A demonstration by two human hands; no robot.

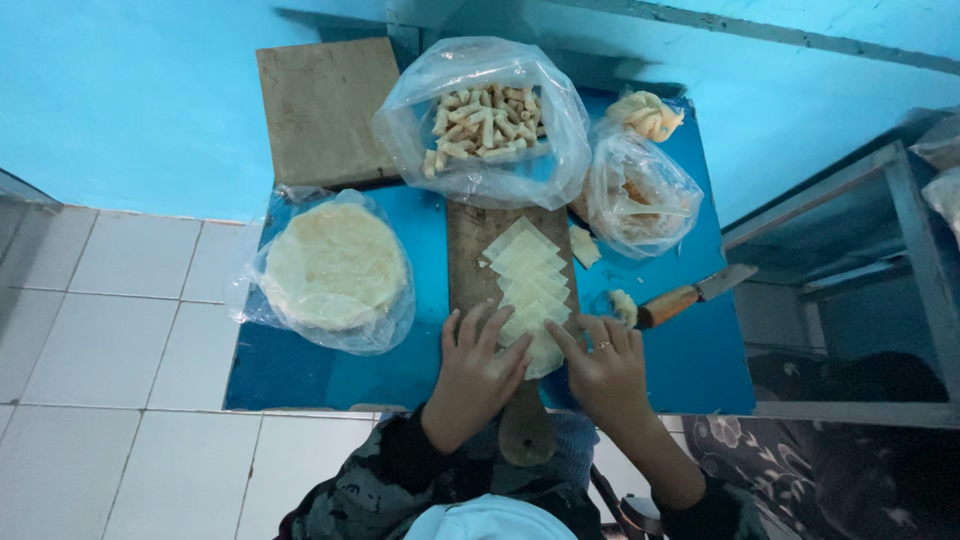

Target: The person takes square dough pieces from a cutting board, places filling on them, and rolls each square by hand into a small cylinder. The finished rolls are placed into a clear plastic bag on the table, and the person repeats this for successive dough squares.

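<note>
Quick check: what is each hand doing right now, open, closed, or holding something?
Left hand: open, fingers spread flat on the nearest dough sheet, gripping nothing.
Right hand: open, fingertips on the same sheet, gripping nothing.

Two hands are resting on one paddle-shaped wooden board (470, 250): the left hand (478, 372) and the right hand (606, 372). Between their fingertips about six dough squares (528, 275) are lying. Beyond the hands three plastic bags (480, 120) are sitting, and one knife (695, 295) is lying right of the right hand.
</note>
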